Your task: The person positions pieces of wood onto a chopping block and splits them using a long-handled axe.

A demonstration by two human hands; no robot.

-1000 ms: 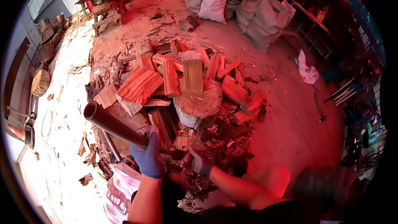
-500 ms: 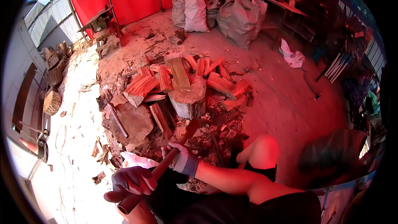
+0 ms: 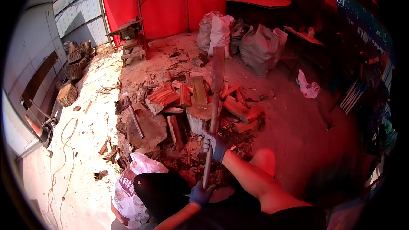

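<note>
An axe [image 3: 215, 98] stands nearly upright in front of me, its long head at the top and its handle running down toward my lap. My right hand [image 3: 214, 145], in a grey-and-blue glove, is closed around the middle of the handle. Lower down, my gloved left hand [image 3: 200, 194] wraps the handle's end. Behind the axe, a split log piece [image 3: 198, 90] stands on a chopping block [image 3: 197, 121], whose right part the axe partly covers. Split firewood [image 3: 163, 96] lies heaped around the block.
A wide stump [image 3: 149, 130] with a metal bar [image 3: 136, 122] on it sits left of the block. A printed white sack [image 3: 128, 194] stands by my left leg. Filled sacks [image 3: 260, 49] and a bench machine [image 3: 129, 36] are farther back. A cord [image 3: 64, 157] lies left.
The axe has swung up from a slanted, low position to nearly upright, its head now higher. Both hands moved right with it and still grip the handle. My view has tilted up.
</note>
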